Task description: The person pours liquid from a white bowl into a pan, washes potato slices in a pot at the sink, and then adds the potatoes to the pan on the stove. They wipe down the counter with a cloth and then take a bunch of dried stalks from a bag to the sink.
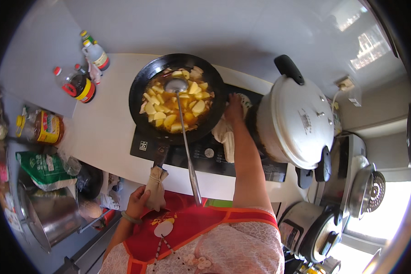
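A black wok (137, 113) stands on the left part of the induction hob (178, 154), tilted or flat I cannot tell, with potato pieces (169, 120) and some meat in brown broth. A long metal ladle (188, 150) rests with its bowl in the broth and its handle over the counter edge. My left hand (139, 198) grips the cloth-wrapped handle (156, 188) of the wok. Reaching to the wok's right side, my right hand (235, 106) is on a pale cloth (228, 137); its fingers are partly hidden.
Close on the right stands a large pressure cooker (294, 120). Sauce bottles (85, 89) are at the back left, an oil bottle (48, 128) at the left. An electric cooker (311, 229) and a metal strainer (373, 191) are at the lower right.
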